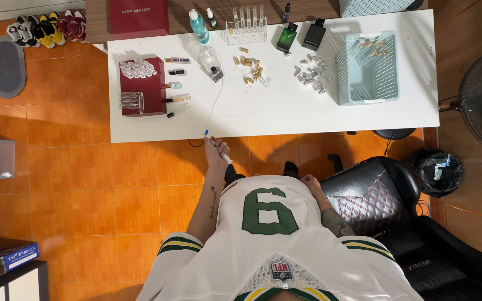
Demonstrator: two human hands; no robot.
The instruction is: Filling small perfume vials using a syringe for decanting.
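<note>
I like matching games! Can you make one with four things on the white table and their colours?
Things:
1. basket
2. box
3. tall bottle
4. square bottle

Colours:
A. dark red
B. green
C. pale blue-grey
D. clear with blue liquid

Pairs: 1-C, 2-A, 3-D, 4-B

The worktop (308, 111) is white. On it, at its left end, lies a dark red box (143, 86); at its right end, a pale blue slotted basket (368, 69). Near its far edge stands a green bottle (287, 37) beside a black one (314, 34). Around the worktop the floor (85, 184) is orange tile.
</note>
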